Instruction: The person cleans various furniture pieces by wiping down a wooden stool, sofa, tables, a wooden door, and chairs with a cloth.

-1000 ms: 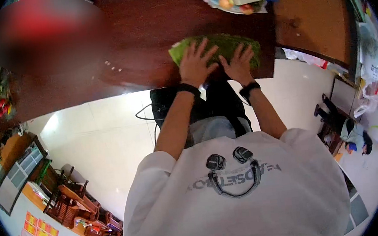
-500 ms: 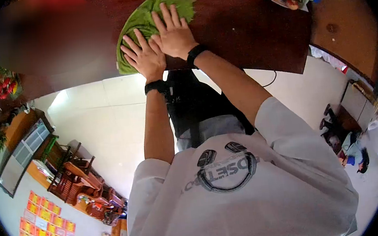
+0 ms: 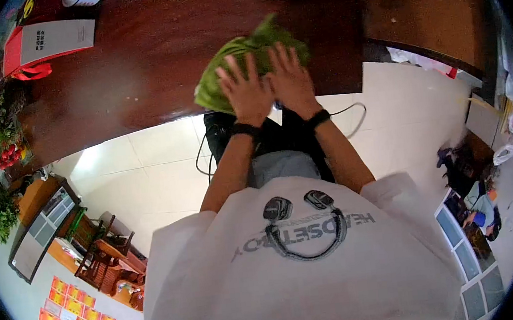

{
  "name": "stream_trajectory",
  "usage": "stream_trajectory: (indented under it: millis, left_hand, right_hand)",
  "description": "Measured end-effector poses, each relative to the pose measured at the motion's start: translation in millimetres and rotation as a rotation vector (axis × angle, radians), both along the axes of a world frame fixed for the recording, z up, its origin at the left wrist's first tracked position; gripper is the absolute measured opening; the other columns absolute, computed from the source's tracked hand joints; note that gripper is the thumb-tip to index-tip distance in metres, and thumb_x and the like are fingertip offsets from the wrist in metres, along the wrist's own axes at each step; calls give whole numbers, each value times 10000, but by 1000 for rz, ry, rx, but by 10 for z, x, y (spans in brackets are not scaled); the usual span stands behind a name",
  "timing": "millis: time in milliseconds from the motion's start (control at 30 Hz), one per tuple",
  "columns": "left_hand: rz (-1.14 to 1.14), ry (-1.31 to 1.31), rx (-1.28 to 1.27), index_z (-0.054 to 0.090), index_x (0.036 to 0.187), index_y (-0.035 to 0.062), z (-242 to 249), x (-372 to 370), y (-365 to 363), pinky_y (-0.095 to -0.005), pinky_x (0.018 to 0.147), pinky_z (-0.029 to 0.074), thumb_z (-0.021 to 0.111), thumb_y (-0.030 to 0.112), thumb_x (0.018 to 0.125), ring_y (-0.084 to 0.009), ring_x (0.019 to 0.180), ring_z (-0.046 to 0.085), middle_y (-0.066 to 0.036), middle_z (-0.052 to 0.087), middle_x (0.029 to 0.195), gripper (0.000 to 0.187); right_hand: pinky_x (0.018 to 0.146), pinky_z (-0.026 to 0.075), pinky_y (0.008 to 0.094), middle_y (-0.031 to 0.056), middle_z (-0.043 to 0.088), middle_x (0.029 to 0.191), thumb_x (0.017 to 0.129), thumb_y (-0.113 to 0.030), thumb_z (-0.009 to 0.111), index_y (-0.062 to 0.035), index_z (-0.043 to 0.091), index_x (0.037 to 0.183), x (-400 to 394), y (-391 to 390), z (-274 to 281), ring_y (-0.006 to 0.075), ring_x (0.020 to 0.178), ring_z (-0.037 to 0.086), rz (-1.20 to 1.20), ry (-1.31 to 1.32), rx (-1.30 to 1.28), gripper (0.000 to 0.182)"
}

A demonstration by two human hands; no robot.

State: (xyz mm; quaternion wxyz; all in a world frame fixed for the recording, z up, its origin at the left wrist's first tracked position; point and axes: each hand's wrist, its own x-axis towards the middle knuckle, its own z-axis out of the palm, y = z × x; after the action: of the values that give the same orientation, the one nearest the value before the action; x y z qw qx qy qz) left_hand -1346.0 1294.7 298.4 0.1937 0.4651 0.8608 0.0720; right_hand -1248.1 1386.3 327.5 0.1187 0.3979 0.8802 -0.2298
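1. Left hand (image 3: pixel 251 100), right hand (image 3: pixel 294 88) and green cloth (image 3: pixel 262 37) sit farther right along the counter (image 3: pixel 154 59) than half a second ago, the cloth more bunched.
2. Its lower-left corner lies by the near edge; pulling bodyward could drag it off.
3. Each grip is unclenched: fingers spread on the cloth, clasping nothing visible.

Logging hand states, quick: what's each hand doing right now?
Left hand: open, palm down on the green cloth.
Right hand: open, palm down, its upper part over the same cloth.
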Motion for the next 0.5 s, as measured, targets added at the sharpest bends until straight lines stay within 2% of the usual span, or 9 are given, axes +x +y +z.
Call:
stream_trajectory:
  millis: [133, 167, 233, 267, 300, 333, 400, 467, 500]
  left_hand:
    - [-275, -102, 67, 228, 1603, 161, 142, 890, 547, -588, 1209, 86, 409, 424, 1027, -472, 1507, 71, -192, 66, 1669, 659]
    - [-258, -94, 79, 228, 1603, 161, 168, 1047, 627, -588, 1209, 86, 409, 424, 1027, -472, 1507, 71, -192, 66, 1669, 659]
    - [-485, -174, 51, 215, 1608, 192, 196, 1285, 810, -567, 1225, 74, 402, 438, 1031, -437, 1522, 42, -169, 60, 1673, 655]
    - [-467, -170, 71, 215, 1608, 192, 178, 1350, 874, -567, 1225, 74, 402, 438, 1031, -437, 1522, 42, -169, 60, 1673, 655]
    - [-570, -172, 76, 216, 1607, 208, 156, 1410, 892, -564, 1230, 63, 397, 439, 1035, -429, 1526, 24, -156, 58, 1676, 643]
    - [-669, -174, 78, 217, 1607, 225, 145, 1450, 891, -561, 1234, 52, 393, 439, 1039, -420, 1529, 6, -144, 56, 1678, 631]
    - [-618, -187, 150, 278, 1589, 236, 88, 1555, 928, -550, 1246, 62, 379, 447, 1043, -392, 1534, 52, -111, 111, 1675, 594]
    - [-765, -250, 127, 286, 1585, 262, -90, 1449, 981, -494, 1265, 41, 337, 439, 1062, -300, 1547, 62, -35, 125, 1679, 555]
    - [-717, -268, 91, 298, 1580, 270, 25, 1249, 979, -467, 1269, 36, 327, 432, 1067, -264, 1548, 66, -6, 130, 1679, 539]
  right_hand:
    - [1178, 275, 578, 205, 150, 1651, 1035, -358, 465, -13, 270, 1558, 1123, 221, 57, 423, 1511, 168, -213, -2, 55, 656]
    - [1187, 256, 574, 236, 152, 1639, 1040, -338, 467, 4, 272, 1552, 1445, 238, -105, 443, 1504, 168, -101, 89, 278, 646]
    - [1203, 207, 573, 281, 158, 1622, 1051, -306, 462, 22, 267, 1548, 1844, 233, -250, 472, 1494, 165, -213, 211, 271, 627]
    - [1211, 177, 576, 293, 162, 1616, 1057, -294, 455, 23, 260, 1551, 1962, 222, -252, 481, 1491, 163, -432, 232, 32, 619]
    - [1229, 145, 534, 291, 133, 1623, 1071, -296, 436, 11, 176, 1576, 2239, 255, -486, 458, 1506, 124, -355, -14, -5, 646]
    - [1229, 145, 534, 291, 133, 1623, 1071, -296, 436, 11, 176, 1576, 2222, 249, -424, 458, 1506, 124, -331, -20, 3, 646]
    - [1230, 138, 537, 251, 54, 1650, 1081, -347, 407, -14, 71, 1593, 2145, 222, -296, 412, 1529, 53, -842, 248, -135, 697]
    - [1229, 129, 546, 211, -38, 1663, 1070, -420, 415, -43, 11, 1599, 2053, 321, -381, 386, 1537, -17, -670, 250, -79, 766]
    - [1212, 114, 593, 209, -15, 1664, 1070, -443, 398, -83, 46, 1608, 1964, 409, -455, 427, 1525, -16, -567, 115, -22, 736]
